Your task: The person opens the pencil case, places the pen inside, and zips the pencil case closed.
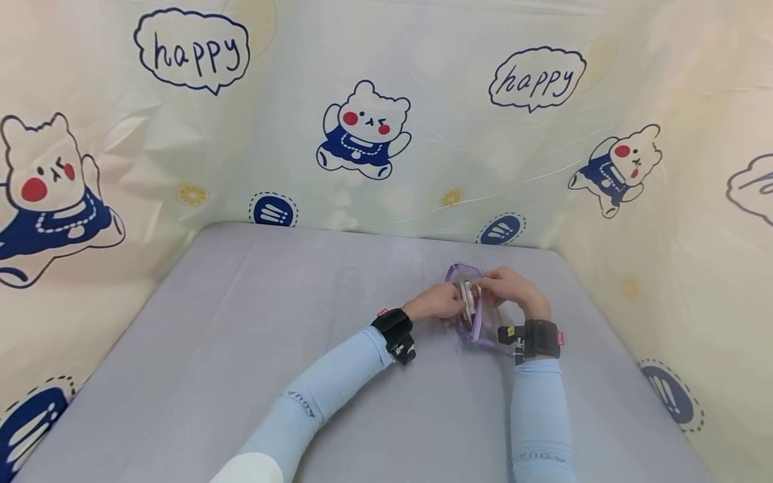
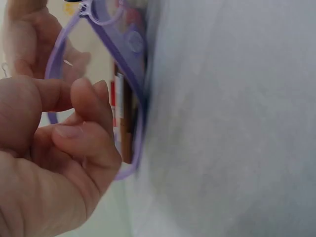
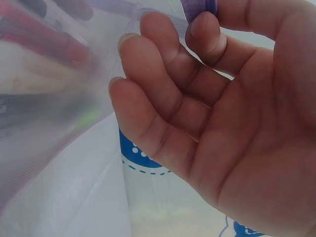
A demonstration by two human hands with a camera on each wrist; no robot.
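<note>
A see-through pencil case (image 1: 478, 327) with purple trim and a zip stands on the grey surface, its mouth spread apart. Several slim items (image 1: 467, 298), white, brown and red, are inside it, too blurred to name. My left hand (image 1: 436, 302) is at the left side of the mouth, fingers curled (image 2: 86, 143) in front of the trim; whether they pinch anything is hidden. On the other side, my right hand (image 1: 510, 287) pinches the purple zip edge (image 3: 197, 7) between thumb and index finger, and its other fingers curl beside the clear mesh wall.
The grey covered table (image 1: 338, 282) stretches to the left and front of the pencil case. Behind and on both sides hangs a pale curtain (image 1: 423, 60) printed with bears and words. Each wrist wears a black camera strap (image 1: 394, 329).
</note>
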